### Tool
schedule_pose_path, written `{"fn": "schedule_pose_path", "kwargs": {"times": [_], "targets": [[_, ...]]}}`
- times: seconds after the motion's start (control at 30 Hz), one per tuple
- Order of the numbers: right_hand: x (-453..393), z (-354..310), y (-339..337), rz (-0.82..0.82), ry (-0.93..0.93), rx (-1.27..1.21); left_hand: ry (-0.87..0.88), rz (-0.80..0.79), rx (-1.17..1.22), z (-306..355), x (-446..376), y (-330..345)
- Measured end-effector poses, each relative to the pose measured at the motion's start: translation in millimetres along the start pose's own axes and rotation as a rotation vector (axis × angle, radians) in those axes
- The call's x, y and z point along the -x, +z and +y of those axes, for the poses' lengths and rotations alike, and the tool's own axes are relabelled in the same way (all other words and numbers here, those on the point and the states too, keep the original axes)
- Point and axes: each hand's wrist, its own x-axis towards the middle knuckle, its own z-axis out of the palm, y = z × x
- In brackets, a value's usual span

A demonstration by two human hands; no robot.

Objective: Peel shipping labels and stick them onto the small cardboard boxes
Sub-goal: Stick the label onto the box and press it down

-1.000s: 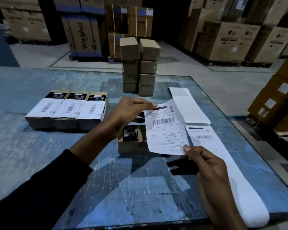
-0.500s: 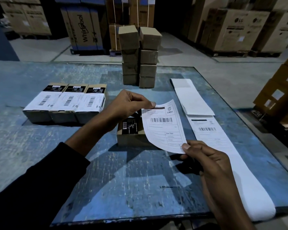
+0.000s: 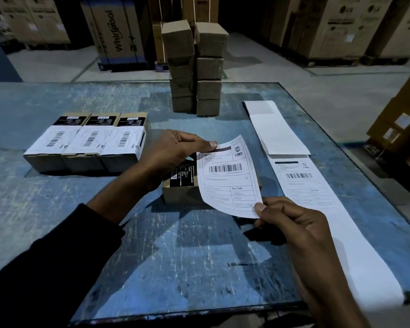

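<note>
Warehouse table, mid-frame: my left hand [image 3: 173,152] pinches the top corner of a peeled shipping label [image 3: 227,177] btwn thumb and forefinger; my right hand [image 3: 291,229] pinches its bottom-right corner the same way, other fingers curled under. The label hangs curved in the air just over an open-faced small cardboard box [image 3: 182,188], center of frame, w/ its black printed panel showing.

Risks, as I judge them: the sheet bows, so if it sags the sticky side could grab the box edge early and land crooked or creased. If I drop one corner first w/o lining up, bubbles or an overhang past the box side seem likely. It could also curl back and stick to itself or to my fingers. The box isn't held by anything, so pressing down at an angle may slide it on the blue table [image 3: 57,209].

Around: three labeled boxes [image 3: 85,145] sit side by side, left of center. Two stacks of plain boxes [image 3: 195,67] stand at upper center. The label strip [image 3: 301,185] runs down the right side, next label near my right hand, close enough to snag. Big cartons [image 3: 118,31] fill the background. Nothing sits btwn label and box; my left wrist hides part of the box top.
</note>
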Motion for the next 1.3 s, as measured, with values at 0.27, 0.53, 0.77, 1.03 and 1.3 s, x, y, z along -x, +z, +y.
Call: {"fn": "schedule_pose_path", "kwargs": {"times": [0.27, 0.53, 0.77, 1.03, 1.3], "targets": [[1.3, -1.5, -0.7, 0.011, 0.013, 0.003, 0.017, -0.003, -0.039, 0.4, 1.9, 3.3], [0.4, -2.3, -0.1, 0.007, 0.031, -0.014, 0.012, 0.016, -0.046, -1.2, 1.0, 2.6], [-1.5, 0.5, -2.3, 0.022, 0.019, -0.044, 0.008, 0.016, -0.06, -2.1, 0.4, 2.2], [-1.6, 1.6, -3.3, -0.016, -0.002, 0.014, -0.009, 0.013, -0.059, -3.7, -0.7, 2.1], [-1.5, 1.0, -2.8, -0.022, 0.009, -0.001, 0.021, 0.037, -0.08, -5.4, -2.2, 2.8]]}}
